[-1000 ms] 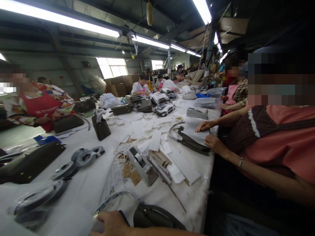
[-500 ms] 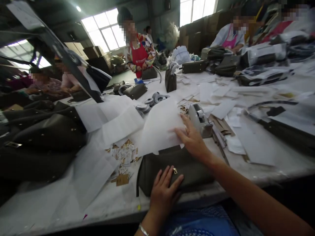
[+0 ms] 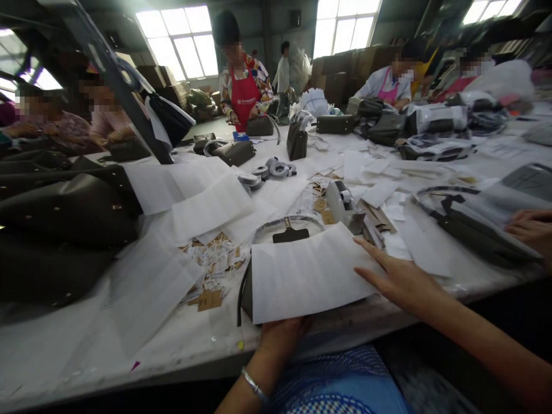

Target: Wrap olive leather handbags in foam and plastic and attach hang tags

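A dark olive handbag (image 3: 247, 293) lies at the table's front edge, most of its front hidden under a white foam-like sheet (image 3: 310, 273). Its looped handle (image 3: 263, 227), in clear wrapping, and a dark tab (image 3: 291, 234) show behind the sheet. My left hand (image 3: 282, 333) reaches under the sheet's lower edge against the bag; its fingers are hidden. At the sheet's right side, my right hand (image 3: 394, 276) rests with thumb and forefinger stretched apart, fingertips on the sheet.
Left are a pile of dark bags (image 3: 69, 230), loose white sheets (image 3: 150, 293) and brown tags (image 3: 209, 300). A tape dispenser (image 3: 345, 204) stands behind my right hand. Another person's hand (image 3: 532, 230) is beside a bag at right. A slanted metal post (image 3: 121, 86) rises at left.
The white sheet has come down toward me and now covers the bag's front. My right hand moved right and lower with it. My left hand's fingers went from the bag's top to beneath the sheet.
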`<state>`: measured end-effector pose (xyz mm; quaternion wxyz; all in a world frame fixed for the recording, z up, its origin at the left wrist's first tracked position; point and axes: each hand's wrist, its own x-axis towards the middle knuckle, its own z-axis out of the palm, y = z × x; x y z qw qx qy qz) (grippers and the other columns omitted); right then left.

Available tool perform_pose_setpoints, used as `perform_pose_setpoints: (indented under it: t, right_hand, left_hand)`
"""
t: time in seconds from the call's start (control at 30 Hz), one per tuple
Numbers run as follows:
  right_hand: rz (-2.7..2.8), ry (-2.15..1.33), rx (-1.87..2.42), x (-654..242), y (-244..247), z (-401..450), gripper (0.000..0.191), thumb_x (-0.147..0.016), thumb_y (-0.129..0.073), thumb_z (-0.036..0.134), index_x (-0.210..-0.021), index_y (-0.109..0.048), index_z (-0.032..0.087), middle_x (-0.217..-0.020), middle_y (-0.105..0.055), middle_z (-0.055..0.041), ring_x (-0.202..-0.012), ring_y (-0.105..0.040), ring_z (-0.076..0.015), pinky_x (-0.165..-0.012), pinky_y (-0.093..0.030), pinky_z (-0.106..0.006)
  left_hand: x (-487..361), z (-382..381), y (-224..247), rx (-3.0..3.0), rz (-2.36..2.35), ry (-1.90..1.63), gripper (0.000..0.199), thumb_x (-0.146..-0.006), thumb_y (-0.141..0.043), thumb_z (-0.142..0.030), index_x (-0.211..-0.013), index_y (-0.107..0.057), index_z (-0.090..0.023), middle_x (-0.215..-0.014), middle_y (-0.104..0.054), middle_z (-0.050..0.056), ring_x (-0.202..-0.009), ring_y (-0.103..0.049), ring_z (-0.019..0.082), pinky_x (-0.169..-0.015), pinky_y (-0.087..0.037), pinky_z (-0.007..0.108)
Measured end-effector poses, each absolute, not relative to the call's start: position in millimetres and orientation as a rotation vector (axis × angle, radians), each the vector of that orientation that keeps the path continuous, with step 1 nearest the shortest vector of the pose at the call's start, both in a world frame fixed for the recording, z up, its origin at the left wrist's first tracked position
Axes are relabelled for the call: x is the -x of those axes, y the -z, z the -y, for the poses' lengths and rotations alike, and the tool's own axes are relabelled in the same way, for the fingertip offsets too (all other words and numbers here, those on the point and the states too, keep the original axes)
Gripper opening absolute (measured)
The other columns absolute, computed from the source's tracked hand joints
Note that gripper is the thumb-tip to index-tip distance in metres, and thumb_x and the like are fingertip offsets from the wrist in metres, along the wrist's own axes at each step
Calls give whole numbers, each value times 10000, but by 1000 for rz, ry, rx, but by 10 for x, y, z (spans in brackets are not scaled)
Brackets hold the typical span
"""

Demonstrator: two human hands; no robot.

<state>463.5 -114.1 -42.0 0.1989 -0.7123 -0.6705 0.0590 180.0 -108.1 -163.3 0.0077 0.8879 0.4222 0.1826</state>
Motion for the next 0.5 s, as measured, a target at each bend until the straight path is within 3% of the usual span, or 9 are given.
perform_pose_setpoints:
  t: [0.1,0.2,0.33,0.5]
  right_hand:
    - [1981,218,1903,-4483,129,1216,517,-920,-549,474,-1381,-579,242,-1476,-505,-137,-1332,-483,-408,-1111,-320,-662]
    - [2318,103,1536,-4245,95,1223,540,-890,-640,434,-1407,-545,311,-1556,-407,-56,-1459,-316,-332,-1204,-180,-610]
    - [2632,-279,1254,-4107,440,1120,781,-831,-730,367,-1520,-365,312,-1592,-338,-60,-1489,-250,-289,-1218,-195,-549]
    - [2695,-431,1272,-4202,733,979,657,-921,-579,169,-1521,-357,318,-1554,-411,-50,-1469,-303,-224,-1226,-197,-473]
  left_hand:
    - [-1795,1091,1681,-2764,-1338,-607,411,-935,-563,-477,-1311,-622,-321,-1244,-698,59,-1138,-637,313,-992,-516,469]
    - [-1793,1092,1677,-2763,-1319,-627,421,-944,-551,-476,-1335,-601,-329,-1272,-685,46,-1161,-628,303,-1024,-497,467]
    - [-1804,1083,1607,-2755,-1314,-632,426,-948,-538,-487,-1333,-604,-317,-1257,-692,47,-1134,-651,289,-975,-528,437]
    - [-1822,1071,1473,-2702,-1232,-631,405,-937,-576,-458,-1332,-592,-369,-1285,-677,21,-1157,-640,244,-1044,-477,392]
